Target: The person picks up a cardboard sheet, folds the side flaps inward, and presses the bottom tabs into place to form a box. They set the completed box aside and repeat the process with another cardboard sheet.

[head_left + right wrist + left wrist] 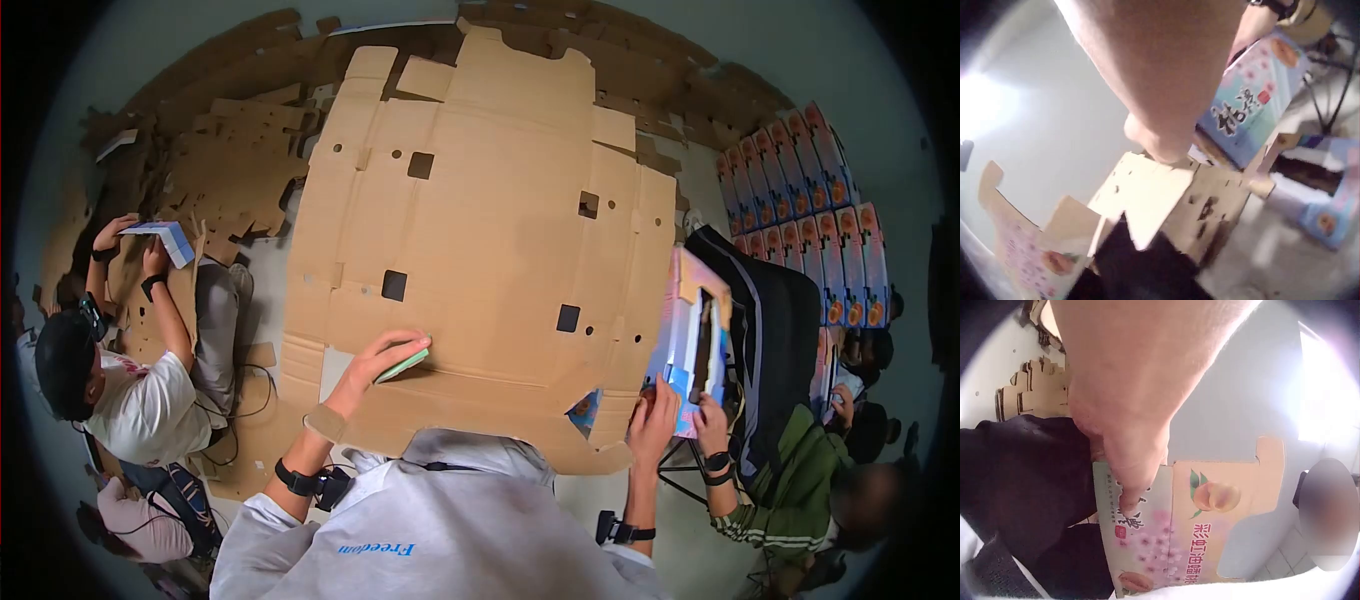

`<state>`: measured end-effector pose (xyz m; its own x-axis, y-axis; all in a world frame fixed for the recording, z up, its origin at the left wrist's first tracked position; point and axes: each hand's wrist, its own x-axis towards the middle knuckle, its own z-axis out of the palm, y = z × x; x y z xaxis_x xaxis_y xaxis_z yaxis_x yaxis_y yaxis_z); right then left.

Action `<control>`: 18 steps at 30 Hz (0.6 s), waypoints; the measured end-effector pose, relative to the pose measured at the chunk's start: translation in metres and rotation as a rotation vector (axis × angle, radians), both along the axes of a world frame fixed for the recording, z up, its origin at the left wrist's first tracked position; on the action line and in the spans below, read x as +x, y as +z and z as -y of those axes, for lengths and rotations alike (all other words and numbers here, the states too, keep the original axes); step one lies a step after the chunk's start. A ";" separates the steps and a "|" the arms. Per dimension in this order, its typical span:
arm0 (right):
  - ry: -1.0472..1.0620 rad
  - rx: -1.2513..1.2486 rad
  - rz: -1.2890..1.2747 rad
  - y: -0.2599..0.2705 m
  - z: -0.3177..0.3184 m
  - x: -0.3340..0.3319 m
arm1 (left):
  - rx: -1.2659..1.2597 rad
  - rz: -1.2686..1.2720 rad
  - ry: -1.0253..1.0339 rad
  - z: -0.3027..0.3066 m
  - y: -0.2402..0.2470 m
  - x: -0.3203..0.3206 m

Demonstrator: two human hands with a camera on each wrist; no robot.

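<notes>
A large die-cut cardboard blank (490,250), brown face up, spreads in front of me in the head view. My left hand (375,365) pinches a flap near its lower left edge, where a strip of green print shows. In the left wrist view the thumb (1132,494) presses on the printed face (1150,540), which carries peaches and pink blossoms. At the blank's lower right edge is my right hand (653,420), fingers pointing up and overlapping a printed carton (672,350). Its fingertips are hidden in the right wrist view, so I cannot tell what it holds.
Another person's hand (711,428) touches the printed carton on the right. Rows of printed cartons (790,190) stand at the far right, near a dark garment (775,300). A person on the left holds a blue-white carton piece (170,240). Cardboard sheets (230,160) lie behind.
</notes>
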<state>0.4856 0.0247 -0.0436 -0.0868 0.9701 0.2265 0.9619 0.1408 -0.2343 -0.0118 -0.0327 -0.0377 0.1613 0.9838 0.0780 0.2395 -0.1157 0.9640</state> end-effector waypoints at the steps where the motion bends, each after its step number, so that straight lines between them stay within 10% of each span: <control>1: 0.084 -0.005 0.061 0.004 -0.001 0.001 | -0.017 0.012 -0.011 -0.002 0.001 -0.002; 11: 0.397 -0.245 -0.064 0.067 -0.002 -0.008 | 0.022 -0.007 -0.039 -0.006 -0.011 -0.010; 18: -0.093 -0.093 -0.506 0.070 -0.025 -0.046 | 0.035 -0.077 -0.087 -0.010 -0.009 0.003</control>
<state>0.4394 0.0493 0.0263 0.0989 0.9865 0.1302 0.7327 0.0163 -0.6803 -0.0093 -0.0226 -0.0462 0.2532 0.9626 0.0965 0.3004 -0.1731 0.9380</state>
